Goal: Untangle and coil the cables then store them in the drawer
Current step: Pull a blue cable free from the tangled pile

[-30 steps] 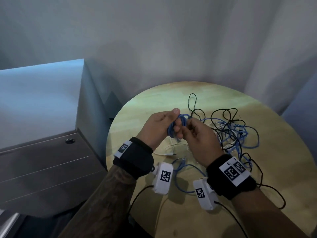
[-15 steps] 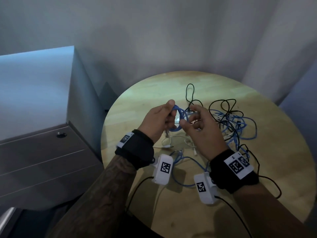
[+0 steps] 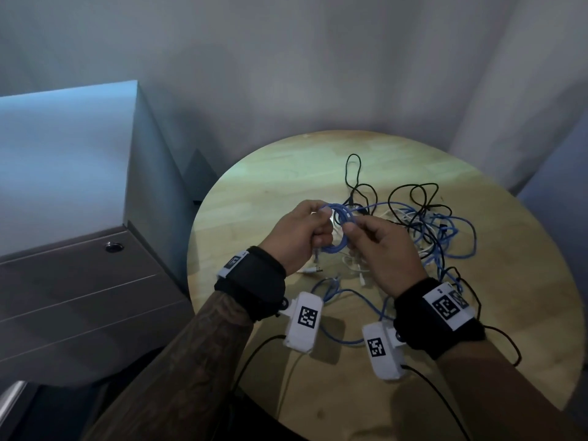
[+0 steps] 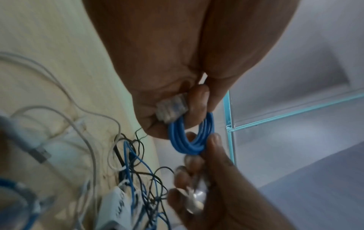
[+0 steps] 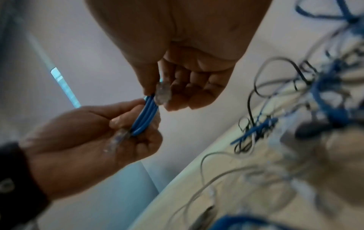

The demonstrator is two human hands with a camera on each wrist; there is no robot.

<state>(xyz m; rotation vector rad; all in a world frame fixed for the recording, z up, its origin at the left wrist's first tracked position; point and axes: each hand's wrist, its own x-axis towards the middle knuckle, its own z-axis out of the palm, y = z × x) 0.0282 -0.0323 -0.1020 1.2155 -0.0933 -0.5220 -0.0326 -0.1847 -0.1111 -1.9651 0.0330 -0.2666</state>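
A small coil of blue network cable point(image 3: 339, 218) hangs above the round wooden table point(image 3: 270, 186), held between both hands. My left hand point(image 3: 321, 227) grips the coil's left side, with a clear plug point(image 4: 171, 110) pressed under its thumb. My right hand point(image 3: 353, 227) pinches the coil's right side, and a second clear plug point(image 5: 162, 93) lies against its fingers. In the right wrist view the blue coil point(image 5: 145, 115) spans from the left hand point(image 5: 126, 124) up to the right hand. A tangle of blue, black and white cables point(image 3: 429, 230) lies on the table behind the hands.
A grey drawer cabinet point(image 3: 79, 281) stands left of the table, its drawers closed, with a round lock point(image 3: 114, 247) on the top front. More blue cable point(image 3: 337, 300) and a white USB lead point(image 3: 313, 270) lie under my wrists. White curtains hang behind.
My hands, pressed together a second ago, have drawn slightly apart, so the blue coil now shows as an open loop between them. The tangle on the table has not moved.
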